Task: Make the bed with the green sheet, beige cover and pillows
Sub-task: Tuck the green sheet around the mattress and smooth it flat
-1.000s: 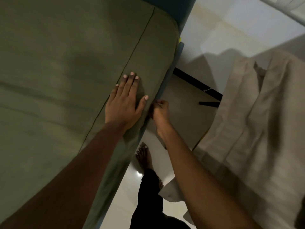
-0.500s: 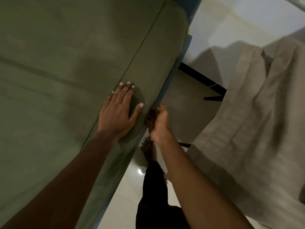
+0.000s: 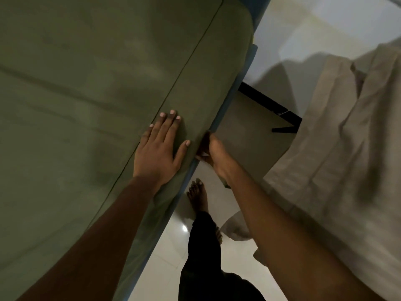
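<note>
The green sheet (image 3: 86, 105) lies spread over the mattress and fills the left half of the view, with a dark seam line running near its right edge. My left hand (image 3: 160, 148) presses flat on the sheet beside that seam, fingers straight. My right hand (image 3: 211, 152) is at the side of the mattress just below the edge, its fingers curled round the sheet's hanging hem; the fingertips are hidden under the edge. The beige cover (image 3: 338, 159) lies bunched at the right.
A blue bed frame edge (image 3: 236, 88) shows under the sheet. My bare feet (image 3: 198, 196) stand on the white tiled floor (image 3: 165, 263) in the narrow gap between the bed and the beige cover. A black bar (image 3: 267, 102) lies on the floor beyond.
My left hand has stayed flat on the sheet near the seam. My right hand has stayed at the mattress side, working the hem along the edge. The view has shifted slightly.
</note>
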